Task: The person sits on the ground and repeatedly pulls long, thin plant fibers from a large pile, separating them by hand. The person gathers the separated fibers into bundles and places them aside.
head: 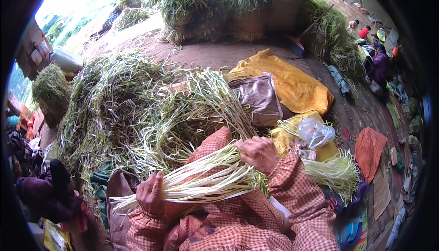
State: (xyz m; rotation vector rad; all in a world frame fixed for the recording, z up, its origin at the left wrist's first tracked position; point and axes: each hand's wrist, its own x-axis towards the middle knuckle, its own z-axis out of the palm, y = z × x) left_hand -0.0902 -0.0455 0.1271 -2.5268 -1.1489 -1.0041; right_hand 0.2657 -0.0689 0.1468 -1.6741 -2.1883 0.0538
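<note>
A bundle of long pale vegetable stalks [205,179], like blanched chives, lies slantwise across my lap over checked cloth. My left hand [150,192] grips it near the whiter cut ends, its thumb pointing up. At the greener, leafy end my right hand [259,155] has its fingers curled on strands along the upper edge. Beyond my knee spreads a large heap of loose green and withered stalks [120,97]. Another pale bunch [332,174] rests to my right, its leafy tips pointing outwards.
Yellow sacking [324,148] holds a clear plastic bag [315,132]. Behind it lie a brown sack [259,98] and an orange sack [291,79]. Stacked green bundles [216,7] stand farther back. Red-handled scissors [332,203] lie right. A person in purple [48,196] sits left; others sit far right.
</note>
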